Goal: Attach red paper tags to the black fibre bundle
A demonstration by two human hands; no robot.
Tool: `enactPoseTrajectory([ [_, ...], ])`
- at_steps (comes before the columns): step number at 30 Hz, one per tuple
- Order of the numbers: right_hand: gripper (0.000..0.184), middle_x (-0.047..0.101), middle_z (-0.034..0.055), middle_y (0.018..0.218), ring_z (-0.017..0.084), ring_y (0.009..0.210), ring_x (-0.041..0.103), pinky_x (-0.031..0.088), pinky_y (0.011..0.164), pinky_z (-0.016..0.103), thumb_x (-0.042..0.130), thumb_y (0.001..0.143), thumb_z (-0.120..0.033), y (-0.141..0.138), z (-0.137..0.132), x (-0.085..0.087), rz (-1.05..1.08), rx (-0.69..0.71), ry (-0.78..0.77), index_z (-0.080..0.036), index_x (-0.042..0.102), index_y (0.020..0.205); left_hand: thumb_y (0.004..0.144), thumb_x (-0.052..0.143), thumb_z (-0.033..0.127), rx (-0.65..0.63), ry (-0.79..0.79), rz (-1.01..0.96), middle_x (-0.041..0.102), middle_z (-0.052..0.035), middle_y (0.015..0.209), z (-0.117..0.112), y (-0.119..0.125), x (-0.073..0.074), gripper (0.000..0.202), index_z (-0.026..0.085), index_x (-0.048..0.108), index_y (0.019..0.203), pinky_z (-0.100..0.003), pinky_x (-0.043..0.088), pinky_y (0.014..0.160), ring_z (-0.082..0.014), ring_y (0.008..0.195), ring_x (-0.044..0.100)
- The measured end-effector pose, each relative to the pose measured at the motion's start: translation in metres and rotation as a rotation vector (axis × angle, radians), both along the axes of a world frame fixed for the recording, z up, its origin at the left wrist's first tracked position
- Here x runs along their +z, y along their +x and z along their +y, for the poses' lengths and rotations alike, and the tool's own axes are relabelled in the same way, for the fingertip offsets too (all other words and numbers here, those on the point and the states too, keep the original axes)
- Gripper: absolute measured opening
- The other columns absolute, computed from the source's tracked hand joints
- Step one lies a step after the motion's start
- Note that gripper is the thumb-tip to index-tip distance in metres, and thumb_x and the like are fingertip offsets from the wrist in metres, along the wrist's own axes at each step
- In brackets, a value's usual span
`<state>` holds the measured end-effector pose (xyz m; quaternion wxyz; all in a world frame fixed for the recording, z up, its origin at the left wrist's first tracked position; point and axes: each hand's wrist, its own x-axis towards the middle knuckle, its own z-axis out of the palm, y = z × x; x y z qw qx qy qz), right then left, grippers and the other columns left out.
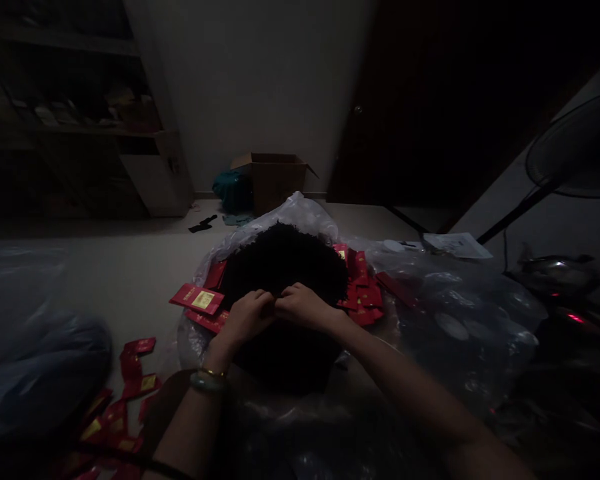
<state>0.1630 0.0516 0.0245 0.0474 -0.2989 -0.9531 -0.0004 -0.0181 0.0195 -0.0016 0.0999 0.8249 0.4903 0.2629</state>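
My left hand (253,309) and my right hand (300,305) meet fingertip to fingertip over a large heap of black, stringy-edged material (285,260). The fingers of both are closed in a pinch; whatever is between them is too dark and small to make out. The heap sits in a clear plastic bag (300,210) spread open around it. Left of the heap, close to my left hand, lies a red packet (198,299) with a gold label. More red packets (363,287) are piled at its right edge, beyond my right wrist.
Several red packets (139,385) are strewn on the floor at lower left. Clear plastic sheeting (460,307) spreads on the right. Behind stand an open cardboard box (279,177) and a teal bag (233,191). A fan (575,150) and a paper sheet (457,245) are at right.
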Motion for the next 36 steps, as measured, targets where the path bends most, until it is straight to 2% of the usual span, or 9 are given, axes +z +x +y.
enactPoseTrajectory([
  [6, 0.02, 0.068, 0.0063, 0.092, 0.017, 0.086, 0.061, 0.044, 0.079, 0.03, 0.06, 0.083, -0.03, 0.019, 0.006, -0.013, 0.437, -0.019, -0.278, -0.019, 0.065, 0.099, 0.081, 0.056, 0.019, -0.064, -0.174, -0.059, 0.066, 0.001, 0.077, 0.0, -0.013, 0.007, 0.01, 0.02, 0.065, 0.082, -0.02, 0.041, 0.063, -0.0125, 0.069, 0.059],
  [9, 0.021, 0.067, 0.0037, 0.087, 0.014, 0.081, 0.062, 0.047, 0.072, 0.026, 0.046, 0.088, -0.021, 0.023, 0.012, -0.019, 0.765, -0.195, -0.464, -0.018, 0.063, 0.099, 0.082, 0.055, 0.019, -0.075, -0.239, -0.121, 0.068, 0.0027, 0.075, 0.002, -0.012, 0.003, 0.013, 0.02, 0.067, 0.085, -0.019, 0.04, 0.061, -0.0115, 0.066, 0.059],
  [11, 0.017, 0.065, 0.0024, 0.083, 0.014, 0.077, 0.062, 0.047, 0.07, 0.026, 0.048, 0.082, -0.014, 0.021, 0.017, -0.021, 0.808, -0.249, -0.493, -0.017, 0.064, 0.088, 0.081, 0.056, 0.019, -0.061, -0.235, -0.108, 0.069, 0.0024, 0.074, 0.004, -0.012, 0.0, 0.013, 0.02, 0.068, 0.085, -0.019, 0.039, 0.06, -0.0118, 0.064, 0.06],
  [17, 0.017, 0.063, 0.0012, 0.077, 0.011, 0.065, 0.058, 0.044, 0.059, 0.022, 0.052, 0.07, -0.006, 0.014, 0.01, -0.023, 0.717, -0.352, -0.427, -0.015, 0.064, 0.077, 0.081, 0.057, 0.021, 0.027, -0.185, -0.088, 0.071, -0.0005, 0.08, 0.01, -0.022, -0.005, 0.012, 0.02, 0.069, 0.086, -0.021, 0.042, 0.065, -0.0146, 0.07, 0.063],
  [20, 0.021, 0.065, 0.0007, 0.072, 0.012, 0.064, 0.059, 0.043, 0.061, 0.022, 0.053, 0.068, -0.004, 0.007, -0.009, -0.032, 0.339, -0.153, -0.539, -0.015, 0.067, 0.077, 0.081, 0.057, 0.021, 0.062, -0.154, -0.068, 0.071, -0.0015, 0.08, 0.01, -0.027, -0.006, 0.012, 0.021, 0.068, 0.085, -0.021, 0.042, 0.064, -0.0154, 0.07, 0.064],
  [22, 0.026, 0.068, 0.0037, 0.085, 0.015, 0.075, 0.061, 0.045, 0.069, 0.024, 0.052, 0.071, -0.004, -0.001, -0.021, -0.042, 0.181, -0.04, -0.496, -0.017, 0.069, 0.086, 0.081, 0.057, 0.021, 0.068, -0.139, -0.072, 0.072, -0.0022, 0.081, 0.01, -0.027, -0.005, 0.012, 0.021, 0.068, 0.087, -0.022, 0.042, 0.064, -0.0159, 0.071, 0.064],
  [25, 0.033, 0.065, 0.0094, 0.106, 0.019, 0.093, 0.059, 0.045, 0.076, 0.027, 0.053, 0.076, -0.007, -0.015, -0.032, -0.053, 0.082, -0.047, -0.366, -0.018, 0.065, 0.105, 0.082, 0.056, 0.021, 0.063, -0.117, -0.076, 0.071, -0.0024, 0.08, 0.009, -0.026, -0.003, 0.012, 0.021, 0.068, 0.086, -0.022, 0.042, 0.065, -0.0157, 0.07, 0.064],
  [28, 0.035, 0.064, 0.0112, 0.109, 0.021, 0.094, 0.06, 0.047, 0.073, 0.027, 0.055, 0.077, -0.011, -0.024, -0.034, -0.056, -0.022, -0.064, -0.336, -0.018, 0.062, 0.11, 0.083, 0.056, 0.021, 0.066, -0.107, -0.052, 0.071, -0.0019, 0.079, 0.009, -0.025, -0.003, 0.011, 0.02, 0.067, 0.084, -0.022, 0.041, 0.063, -0.0156, 0.07, 0.064],
  [36, 0.03, 0.071, 0.0071, 0.095, 0.021, 0.088, 0.066, 0.047, 0.073, 0.026, 0.058, 0.068, -0.004, -0.018, -0.031, -0.048, 0.014, -0.181, -0.46, -0.017, 0.069, 0.093, 0.083, 0.057, 0.024, 0.095, -0.113, 0.025, 0.071, -0.0019, 0.081, 0.008, -0.024, -0.003, 0.011, 0.023, 0.067, 0.088, -0.021, 0.04, 0.063, -0.0157, 0.072, 0.065],
])
